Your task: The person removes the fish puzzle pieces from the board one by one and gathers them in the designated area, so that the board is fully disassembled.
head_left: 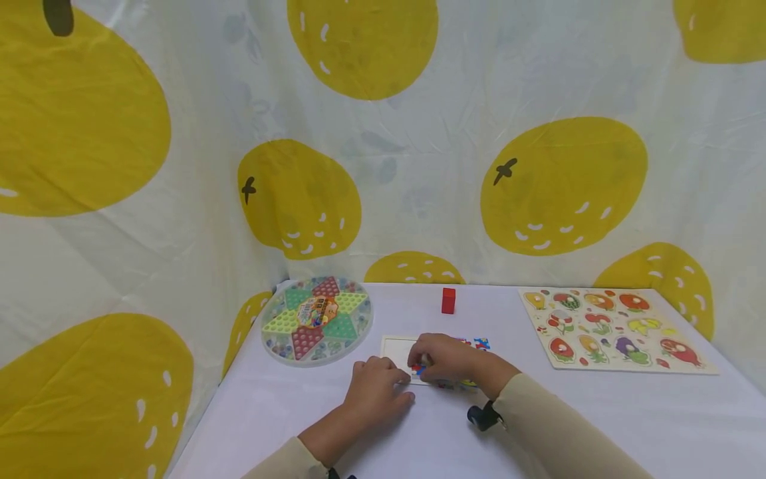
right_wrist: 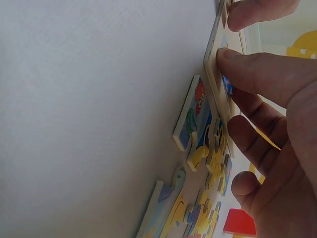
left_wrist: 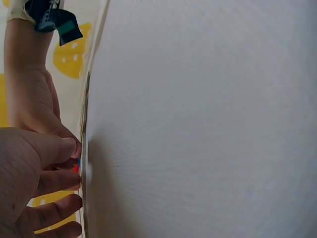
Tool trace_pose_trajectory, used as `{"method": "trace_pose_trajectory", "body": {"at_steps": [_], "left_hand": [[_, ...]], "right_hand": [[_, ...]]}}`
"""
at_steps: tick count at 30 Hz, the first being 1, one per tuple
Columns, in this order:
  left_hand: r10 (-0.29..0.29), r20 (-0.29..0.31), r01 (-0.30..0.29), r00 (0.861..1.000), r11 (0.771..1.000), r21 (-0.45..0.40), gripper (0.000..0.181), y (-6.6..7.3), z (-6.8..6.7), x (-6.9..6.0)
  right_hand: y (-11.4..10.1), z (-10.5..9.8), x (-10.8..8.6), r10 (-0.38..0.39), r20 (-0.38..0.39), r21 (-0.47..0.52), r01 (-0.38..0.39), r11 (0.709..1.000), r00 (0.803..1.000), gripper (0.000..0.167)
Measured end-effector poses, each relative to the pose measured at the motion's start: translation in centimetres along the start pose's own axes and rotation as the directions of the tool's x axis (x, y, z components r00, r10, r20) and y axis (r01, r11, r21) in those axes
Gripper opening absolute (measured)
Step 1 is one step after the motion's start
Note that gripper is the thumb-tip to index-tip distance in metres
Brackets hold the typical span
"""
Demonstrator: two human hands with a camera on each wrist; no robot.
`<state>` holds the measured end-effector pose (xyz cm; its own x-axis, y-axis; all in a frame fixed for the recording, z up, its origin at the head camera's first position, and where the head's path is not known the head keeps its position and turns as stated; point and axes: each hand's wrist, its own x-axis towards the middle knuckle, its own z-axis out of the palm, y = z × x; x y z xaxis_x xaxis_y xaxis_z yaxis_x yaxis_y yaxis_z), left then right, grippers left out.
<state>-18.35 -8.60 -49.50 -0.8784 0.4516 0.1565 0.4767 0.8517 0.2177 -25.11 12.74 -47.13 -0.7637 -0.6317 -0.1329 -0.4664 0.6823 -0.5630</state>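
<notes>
A pale wooden puzzle tray [head_left: 395,346] lies flat on the white table. My left hand [head_left: 374,392] rests at its near left edge, thumb apart and fingers fairly straight along the rim. Over the tray, my right hand [head_left: 445,359] bends down with thumb and fingers about a small red and blue puzzle piece [head_left: 417,370], low against the tray's bottom. The fingers hide most of that piece. Just right of the tray lie loose jigsaw pieces, among them one with a red crab [right_wrist: 190,114] and yellow cartoon ones [right_wrist: 215,163], partly hidden by my right hand in the head view.
A round star-patterned checkers board [head_left: 340,326] in clear packaging lies at the back left. Behind the tray stands a red block [head_left: 448,301]. A wooden fruit and vegetable peg board [head_left: 616,326] lies on the right. A fruit-printed curtain [head_left: 419,166] hangs behind the table.
</notes>
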Motion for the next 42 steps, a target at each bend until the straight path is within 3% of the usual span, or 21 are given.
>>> {"method": "trace_pose_trajectory", "body": {"at_steps": [15, 28, 42], "left_hand": [[-0.008, 0.028, 0.008, 1.0, 1.0, 0.005, 0.031, 0.2, 0.3, 0.1], [-0.028, 0.065, 0.028, 0.997, 1.0, -0.001, 0.033, 0.2, -0.1, 0.3], [-0.072, 0.094, 0.075, 0.993, 0.997, -0.024, 0.034, 0.2, 0.1, 0.4]], "right_hand": [[0.0, 0.3, -0.5, 0.039, 0.007, 0.095, -0.04, 0.995, 0.999, 0.031], [1.4, -0.6, -1.5, 0.061, -0.053, 0.135, -0.054, 0.989, 0.997, 0.022], [4.3, -1.8, -4.4, 0.193, -0.054, 0.156, -0.183, 0.971, 0.98, 0.019]]}}
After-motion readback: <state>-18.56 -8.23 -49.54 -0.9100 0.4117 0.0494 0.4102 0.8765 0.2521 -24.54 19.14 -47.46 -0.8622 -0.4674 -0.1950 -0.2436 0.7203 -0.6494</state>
